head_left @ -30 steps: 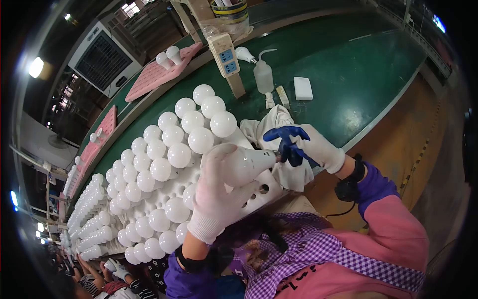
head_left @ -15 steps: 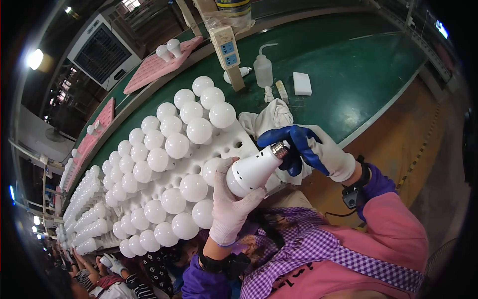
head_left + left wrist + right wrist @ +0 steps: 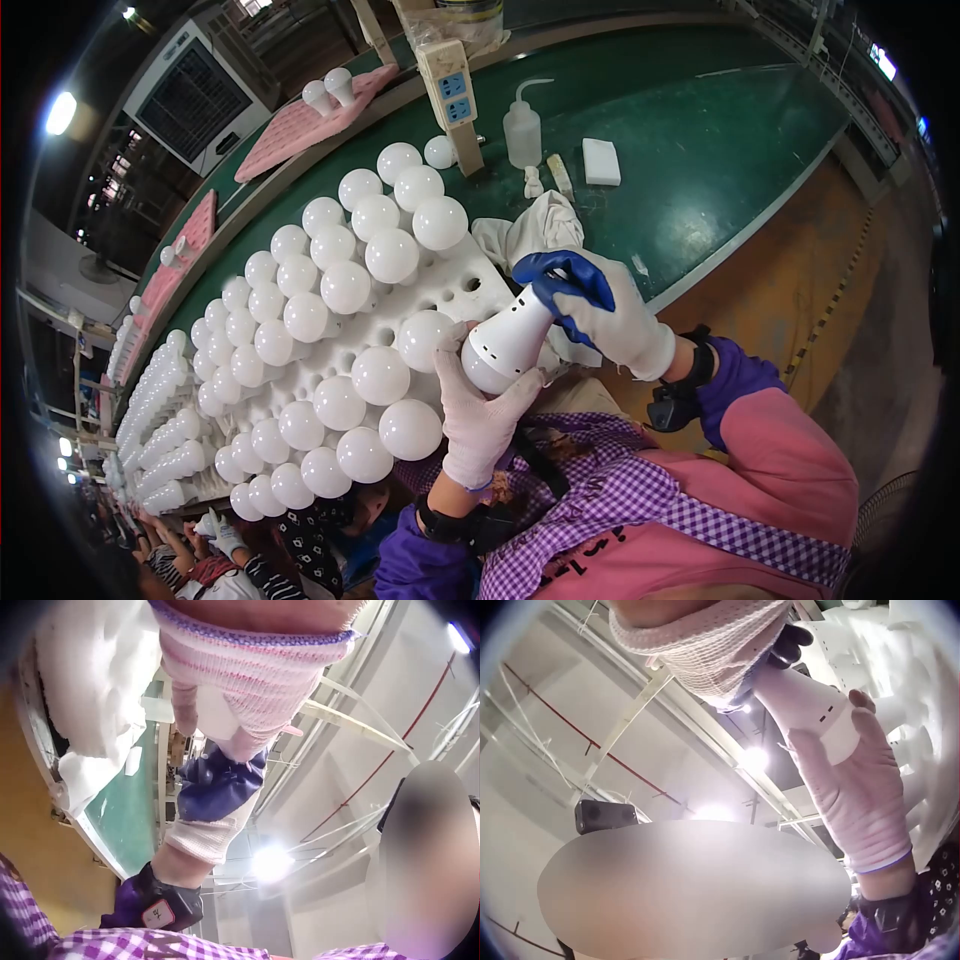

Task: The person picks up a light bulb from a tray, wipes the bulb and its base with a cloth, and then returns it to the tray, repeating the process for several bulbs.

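A large white light bulb is tilted in front of the person, its narrow end up and to the right. The gloved left hand grips its round globe from below, fingers and thumb on opposite sides. The right hand, in a white glove with blue-coated fingers, curls around the narrow end and hides the screw base. Small dark slots show on the bulb's housing in the right wrist view. The left wrist view shows the blue fingers just beyond the left hand.
Rows of bulbs stand in a white perforated tray at left. A white cloth, squeeze bottle, white block and loose bulb lie on the green table. A socket post rises behind.
The left hand has lowered the bulb and brought it nearer the body. The right hand's fingers have closed over the screw base, which showed earlier. The loose bulb has rolled left past the post.
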`<state>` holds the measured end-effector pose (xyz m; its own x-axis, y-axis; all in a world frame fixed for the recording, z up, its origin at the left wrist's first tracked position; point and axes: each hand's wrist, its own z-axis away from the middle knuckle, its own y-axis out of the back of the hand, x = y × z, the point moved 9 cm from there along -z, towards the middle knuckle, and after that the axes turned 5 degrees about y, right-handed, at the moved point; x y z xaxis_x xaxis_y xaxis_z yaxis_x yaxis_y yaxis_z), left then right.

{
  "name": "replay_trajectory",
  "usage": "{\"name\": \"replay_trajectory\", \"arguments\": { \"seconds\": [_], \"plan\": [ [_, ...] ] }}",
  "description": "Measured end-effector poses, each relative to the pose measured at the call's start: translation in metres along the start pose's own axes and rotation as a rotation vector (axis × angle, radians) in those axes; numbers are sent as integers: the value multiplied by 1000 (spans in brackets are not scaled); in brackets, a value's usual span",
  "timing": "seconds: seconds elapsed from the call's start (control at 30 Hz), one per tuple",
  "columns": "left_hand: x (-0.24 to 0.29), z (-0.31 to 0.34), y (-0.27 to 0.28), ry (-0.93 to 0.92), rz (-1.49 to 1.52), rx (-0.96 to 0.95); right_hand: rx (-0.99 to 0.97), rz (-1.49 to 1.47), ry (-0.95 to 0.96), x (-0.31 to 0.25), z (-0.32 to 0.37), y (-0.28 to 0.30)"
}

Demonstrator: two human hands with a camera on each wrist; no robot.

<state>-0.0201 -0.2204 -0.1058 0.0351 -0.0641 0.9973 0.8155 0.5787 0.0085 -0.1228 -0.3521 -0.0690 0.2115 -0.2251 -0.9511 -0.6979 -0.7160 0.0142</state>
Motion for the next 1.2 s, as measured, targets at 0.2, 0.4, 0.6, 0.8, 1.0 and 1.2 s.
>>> {"name": "replay_trajectory", "arguments": {
  "seconds": [0.2,0.4,0.6,0.8,1.0,1.2],
  "plan": [
    [-10,-6,-8,105,221,-107,-52,-52,-159,2,0,3],
    [-12,-9,-16,248,384,-147,-96,135,149,-13,2,-4],
    [-29,-11,-12,312,326,-114,-141,279,71,-20,6,-10],
    [-34,-10,-18,352,564,-155,-112,306,250,-25,3,-5],
    [-27,-6,-22,367,510,-181,-145,243,232,-23,1,-4],
    [-16,-1,-25,301,583,-246,-160,144,249,-15,-2,3]
  ]
}}
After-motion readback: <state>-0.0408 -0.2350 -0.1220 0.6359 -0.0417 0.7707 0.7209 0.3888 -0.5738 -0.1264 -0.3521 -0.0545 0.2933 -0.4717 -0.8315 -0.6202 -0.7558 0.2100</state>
